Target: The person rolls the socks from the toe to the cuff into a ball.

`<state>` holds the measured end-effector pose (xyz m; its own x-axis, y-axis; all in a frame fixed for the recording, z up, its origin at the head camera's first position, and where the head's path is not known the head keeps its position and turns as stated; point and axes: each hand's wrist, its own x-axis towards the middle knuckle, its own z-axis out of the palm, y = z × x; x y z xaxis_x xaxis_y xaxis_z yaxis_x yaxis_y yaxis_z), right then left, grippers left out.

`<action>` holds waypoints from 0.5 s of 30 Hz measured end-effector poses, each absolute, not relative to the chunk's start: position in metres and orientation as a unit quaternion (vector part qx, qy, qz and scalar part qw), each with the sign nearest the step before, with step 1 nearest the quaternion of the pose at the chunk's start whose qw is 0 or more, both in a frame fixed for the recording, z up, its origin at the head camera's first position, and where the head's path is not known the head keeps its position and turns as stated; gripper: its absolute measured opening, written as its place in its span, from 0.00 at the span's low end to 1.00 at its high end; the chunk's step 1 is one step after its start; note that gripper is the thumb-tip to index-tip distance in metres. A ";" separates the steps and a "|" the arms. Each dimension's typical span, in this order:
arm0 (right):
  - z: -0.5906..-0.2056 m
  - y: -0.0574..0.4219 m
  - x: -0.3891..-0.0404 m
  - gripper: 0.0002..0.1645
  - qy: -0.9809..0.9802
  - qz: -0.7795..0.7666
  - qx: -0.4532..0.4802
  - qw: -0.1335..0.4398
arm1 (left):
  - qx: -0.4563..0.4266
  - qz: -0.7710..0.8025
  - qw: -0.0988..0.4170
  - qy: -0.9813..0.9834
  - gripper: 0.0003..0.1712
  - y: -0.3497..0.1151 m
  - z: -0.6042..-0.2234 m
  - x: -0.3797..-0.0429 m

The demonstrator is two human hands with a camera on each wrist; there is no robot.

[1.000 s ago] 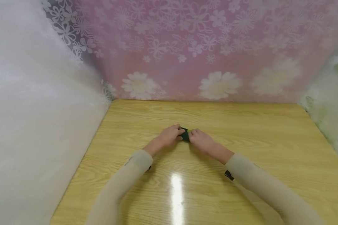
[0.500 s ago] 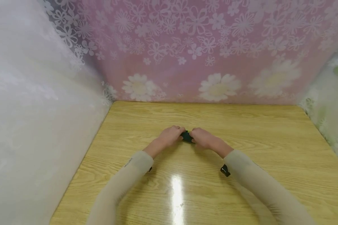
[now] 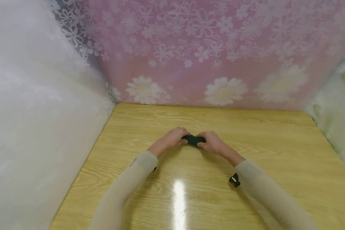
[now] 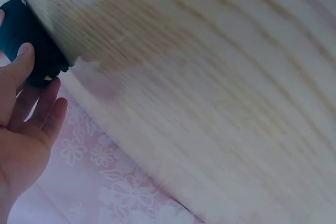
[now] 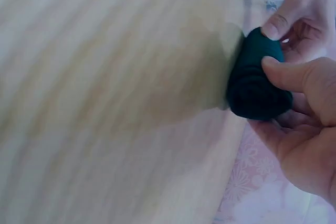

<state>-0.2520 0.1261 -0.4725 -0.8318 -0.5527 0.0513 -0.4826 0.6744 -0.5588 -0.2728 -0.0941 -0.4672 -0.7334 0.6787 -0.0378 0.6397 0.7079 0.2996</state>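
Observation:
A dark green cloth (image 3: 194, 140), rolled into a short thick cylinder, lies between my two hands around the middle of the table. At its left end my left hand (image 3: 172, 137) holds it, thumb on the near side and fingers over the far side. My right hand (image 3: 214, 142) grips the opposite end the same way. Spiral layers show at the end of the green roll (image 5: 257, 87) in the right wrist view. From the left wrist, a small yellow spot (image 4: 48, 78) is visible on the end of the roll near my fingers.
The wood-grain table (image 3: 143, 121) is backed by a pink flowered curtain (image 3: 184, 76). A pale sheet (image 3: 46, 111) borders the left side and another flowered sheet (image 3: 339, 105) the right. Black wrist cameras hang below both sleeves, the right one (image 3: 234, 180) more visible.
The right hand has shifted rightward and the hands are farther apart. More of the green cloth shows between them, now as a smooth roll; the yellow bit seen earlier is hidden in the head view.

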 end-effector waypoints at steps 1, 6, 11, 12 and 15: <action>-0.475 0.127 -0.249 0.18 0.917 -0.284 -0.277 0.046 | 0.362 0.131 0.074 0.920 0.20 -0.094 -0.468 -0.274; -0.483 0.125 -0.234 0.19 0.926 -0.191 -0.321 -0.059 | 0.376 0.101 0.073 0.918 0.20 -0.094 -0.475 -0.276; -0.483 0.119 -0.228 0.27 0.918 -0.054 -0.374 -0.119 | 0.369 0.076 0.077 0.923 0.19 -0.093 -0.474 -0.277; -0.483 0.117 -0.228 0.29 0.921 -0.045 -0.372 -0.109 | 0.367 0.072 0.078 0.924 0.19 -0.092 -0.473 -0.277; -0.482 0.115 -0.232 0.31 0.931 -0.044 -0.355 -0.070 | 0.360 0.062 0.078 0.927 0.19 -0.091 -0.472 -0.278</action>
<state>-0.2324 0.1149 -0.4825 -0.7381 -0.6551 0.1616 -0.6674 0.7440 -0.0324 -0.2781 -0.0915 -0.4715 -0.7279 0.6784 -0.1003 0.6588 0.7324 0.1721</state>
